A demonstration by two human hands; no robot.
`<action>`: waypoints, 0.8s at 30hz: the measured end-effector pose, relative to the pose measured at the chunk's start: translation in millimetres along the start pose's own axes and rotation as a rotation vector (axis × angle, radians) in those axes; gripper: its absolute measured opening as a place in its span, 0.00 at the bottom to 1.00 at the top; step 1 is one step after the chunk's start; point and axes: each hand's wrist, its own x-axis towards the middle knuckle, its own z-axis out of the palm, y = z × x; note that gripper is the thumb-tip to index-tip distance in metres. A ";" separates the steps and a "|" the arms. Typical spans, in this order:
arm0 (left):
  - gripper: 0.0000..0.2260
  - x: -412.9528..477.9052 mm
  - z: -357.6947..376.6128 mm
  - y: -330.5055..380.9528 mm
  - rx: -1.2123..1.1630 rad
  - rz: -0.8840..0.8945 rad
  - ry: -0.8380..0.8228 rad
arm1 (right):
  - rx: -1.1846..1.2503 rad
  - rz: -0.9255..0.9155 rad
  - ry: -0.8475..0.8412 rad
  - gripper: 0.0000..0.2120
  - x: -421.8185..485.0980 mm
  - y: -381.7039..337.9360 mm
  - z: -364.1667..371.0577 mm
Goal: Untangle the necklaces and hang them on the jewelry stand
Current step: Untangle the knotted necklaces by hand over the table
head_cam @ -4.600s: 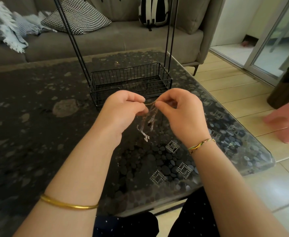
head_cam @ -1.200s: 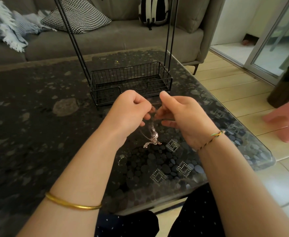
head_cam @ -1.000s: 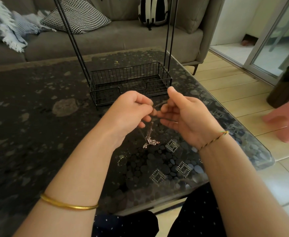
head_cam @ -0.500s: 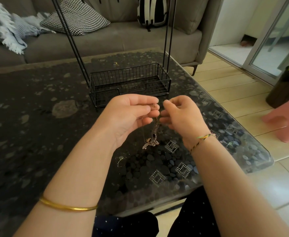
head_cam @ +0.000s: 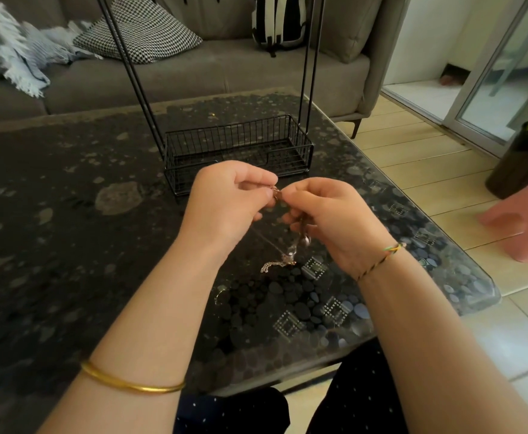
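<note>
The left hand (head_cam: 225, 208) and right hand (head_cam: 334, 220) meet fingertip to fingertip, both with curled fingers pinching the top of the necklaces (head_cam: 283, 261). The chains dangle toward six o'clock in a snarl too fine to count. Whether the lowest end touches the table (head_cam: 68, 230) is unclear. At twelve o'clock from the hands stands the jewelry stand (head_cam: 240, 151), a wire basket whose posts run out of frame, so its top is unseen.

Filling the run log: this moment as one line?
phase: untangling | left hand: pinches necklaces | right hand: pinches necklaces | jewelry stand: behind hands, on table
</note>
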 end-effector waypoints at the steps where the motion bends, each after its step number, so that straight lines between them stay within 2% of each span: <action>1: 0.09 -0.1 0.7 -0.4 0.035 0.013 0.005 | -0.007 -0.004 0.001 0.07 0.5 0.4 -0.6; 6: 0.07 0.7 1.4 -4.2 0.185 0.082 0.010 | -0.012 -0.007 -0.003 0.07 2.1 1.2 0.4; 17: 0.08 2.0 -0.9 -6.9 0.241 0.148 -0.040 | -0.200 -0.132 0.025 0.08 -0.5 0.5 0.3; 24: 0.06 2.1 0.0 -6.0 0.332 0.224 -0.038 | -0.104 -0.034 -0.003 0.10 0.4 0.3 1.6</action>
